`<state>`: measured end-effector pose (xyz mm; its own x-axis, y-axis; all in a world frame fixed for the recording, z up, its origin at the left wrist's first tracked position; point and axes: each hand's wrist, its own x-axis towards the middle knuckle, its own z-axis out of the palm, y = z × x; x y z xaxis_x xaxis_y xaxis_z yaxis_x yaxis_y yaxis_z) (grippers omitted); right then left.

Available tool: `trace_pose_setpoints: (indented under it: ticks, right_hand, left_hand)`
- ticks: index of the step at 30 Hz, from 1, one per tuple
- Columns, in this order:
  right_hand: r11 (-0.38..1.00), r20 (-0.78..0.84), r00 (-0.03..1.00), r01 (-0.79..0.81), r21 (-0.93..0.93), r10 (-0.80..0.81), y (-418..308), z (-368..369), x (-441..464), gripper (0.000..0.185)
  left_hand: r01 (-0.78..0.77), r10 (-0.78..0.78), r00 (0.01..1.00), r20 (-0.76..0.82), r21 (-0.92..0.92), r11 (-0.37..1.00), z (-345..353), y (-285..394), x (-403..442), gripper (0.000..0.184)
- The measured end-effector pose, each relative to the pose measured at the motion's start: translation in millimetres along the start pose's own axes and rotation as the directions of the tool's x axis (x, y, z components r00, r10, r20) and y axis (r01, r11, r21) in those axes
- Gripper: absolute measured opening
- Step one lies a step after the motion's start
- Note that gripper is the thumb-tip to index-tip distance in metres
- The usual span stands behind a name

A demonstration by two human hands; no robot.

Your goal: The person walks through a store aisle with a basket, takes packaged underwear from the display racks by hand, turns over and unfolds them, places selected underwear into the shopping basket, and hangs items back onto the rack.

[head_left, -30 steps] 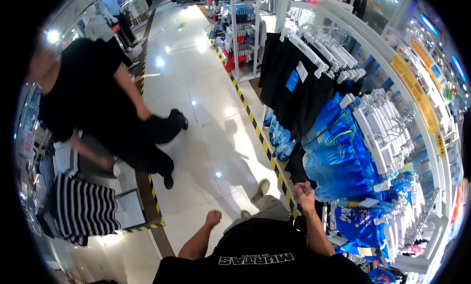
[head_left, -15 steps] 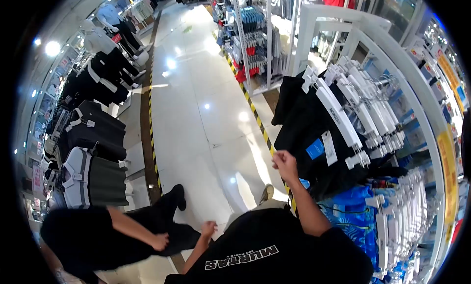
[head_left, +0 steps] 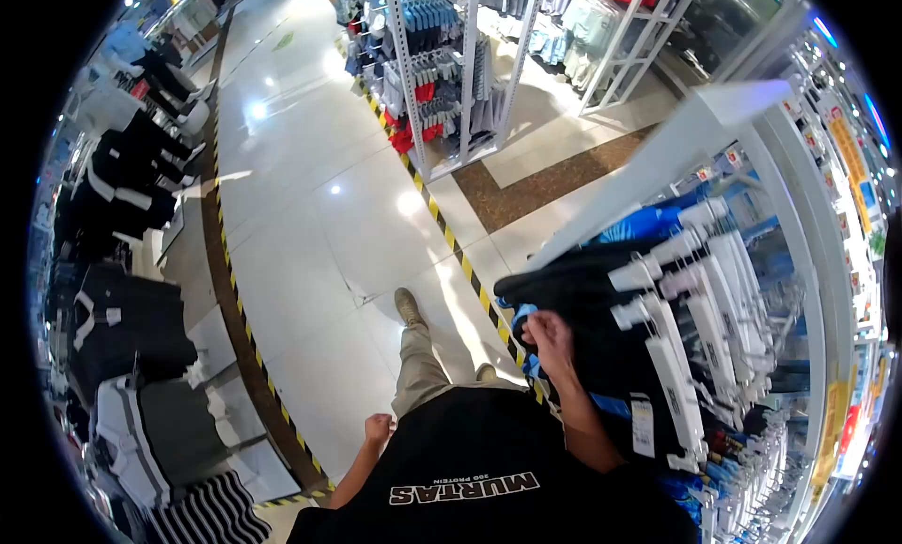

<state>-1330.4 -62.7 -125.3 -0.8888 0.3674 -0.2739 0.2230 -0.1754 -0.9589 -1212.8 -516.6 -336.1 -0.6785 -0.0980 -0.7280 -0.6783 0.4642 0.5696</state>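
My right hand (head_left: 551,341) is raised in front of the black garments (head_left: 587,300) that hang at the near end of a rack on my right. Its fingers are curled in, with no object visible in them. Whether it touches the cloth I cannot tell. A white tag (head_left: 643,427) dangles from the black clothes, below white clip hangers (head_left: 672,384). Low at my left side, my left hand (head_left: 379,429) has its fingers curled and nothing visible in it. My black T-shirt (head_left: 460,450) fills the bottom middle.
A tiled aisle (head_left: 310,253) runs ahead between yellow-black floor strips (head_left: 460,253). Shirts (head_left: 183,422) and mannequins (head_left: 113,112) line the left. A slotted metal stand (head_left: 470,102) of small clothes is ahead. The white rack frame (head_left: 799,215) rises close on my right.
I have walked forward and my view has turned right. The person in black on my left has gone out of view. Both my hands remain curled; my left foot has stepped ahead.
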Motion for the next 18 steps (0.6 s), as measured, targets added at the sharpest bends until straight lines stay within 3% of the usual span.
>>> trace_pose_setpoints:
  ticks: [1,3,4,6,7,8,10,11,14,18]
  right_hand:
    - [0.994,-0.026,0.998,-0.059,-0.089,0.057,3,-1,10,0.015]
    - [0.862,0.144,0.983,-0.023,-0.507,0.11,-13,11,21,0.019]
    - [0.847,0.195,0.958,-0.079,-0.525,0.211,-24,26,31,0.025]
    - [0.765,0.265,0.947,0.033,-0.643,0.181,-22,63,52,0.027]
    - [0.71,0.295,0.941,0.095,-0.698,0.165,-23,78,66,0.028]
    - [0.786,0.32,0.929,0.053,-0.615,0.188,-20,98,82,0.032]
    - [0.843,0.289,0.936,-0.016,-0.537,0.203,-8,130,123,0.035]
    - [0.869,0.276,0.937,-0.054,-0.492,0.215,-2,144,139,0.036]
    - [0.601,0.172,0.984,0.109,-0.792,0.048,6,174,191,0.034]
    - [0.754,0.16,0.984,0.046,-0.656,0.079,-41,200,248,0.037]
  left_hand:
    - [-0.067,0.059,0.996,0.061,0.132,0.989,-9,7,21,0.023]
    - [-0.014,-0.004,0.995,0.1,0.177,0.984,-34,38,63,0.022]
    - [0.005,-0.03,0.992,0.118,0.207,0.978,-53,57,88,0.022]
    - [-0.137,0.076,0.97,0.233,0.26,0.956,-89,69,156,0.022]
    - [0.002,-0.033,0.982,0.187,0.164,0.986,-99,105,182,0.023]
    - [0.134,-0.141,0.98,0.139,0.056,0.989,-109,138,210,0.023]
    - [0.006,-0.038,0.987,0.154,0.199,0.98,-136,206,280,0.025]
    - [-0.145,0.114,0.981,0.155,0.208,0.967,-150,232,318,0.024]
    - [-0.325,0.305,0.944,0.122,0.212,0.921,-190,361,376,0.023]
    - [-0.427,0.408,0.902,0.143,0.148,0.892,-196,497,404,0.022]
